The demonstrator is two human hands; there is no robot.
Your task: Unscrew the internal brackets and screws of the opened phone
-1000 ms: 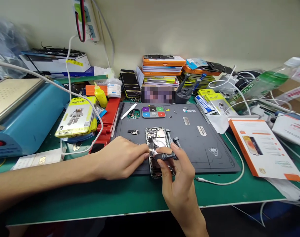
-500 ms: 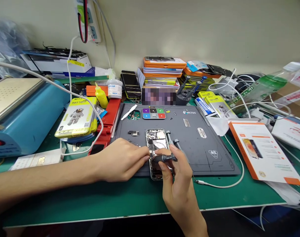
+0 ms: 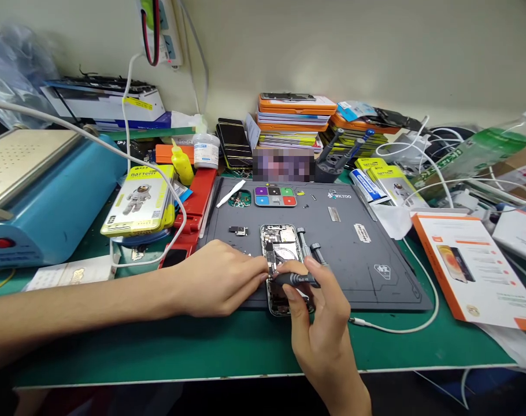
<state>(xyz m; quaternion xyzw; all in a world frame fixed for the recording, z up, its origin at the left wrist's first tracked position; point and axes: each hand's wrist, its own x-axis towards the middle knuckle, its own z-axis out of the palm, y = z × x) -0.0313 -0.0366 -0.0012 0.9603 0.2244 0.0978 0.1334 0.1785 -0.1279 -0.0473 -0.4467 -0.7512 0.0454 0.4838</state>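
An opened phone, its inner parts bare, lies on the grey work mat. My right hand is closed round a dark grey screwdriver, held nearly level over the phone's middle. The screwdriver's tip points left, close to the fingertips of my left hand. That hand is closed, its fingers pressed together at the phone's left edge; whatever they pinch is hidden. Two more grey screwdrivers lie just right of the phone. A small dark phone part rests on the mat to its left.
A colored screw tray and a white pry tool lie at the mat's back. Behind them stands a screwdriver holder. Battery boxes and a blue machine are left; a white cable and orange-white box right.
The whole view has shifted slightly, so things appear a little farther right. Both hands keep nearly the same grip and place over the phone.
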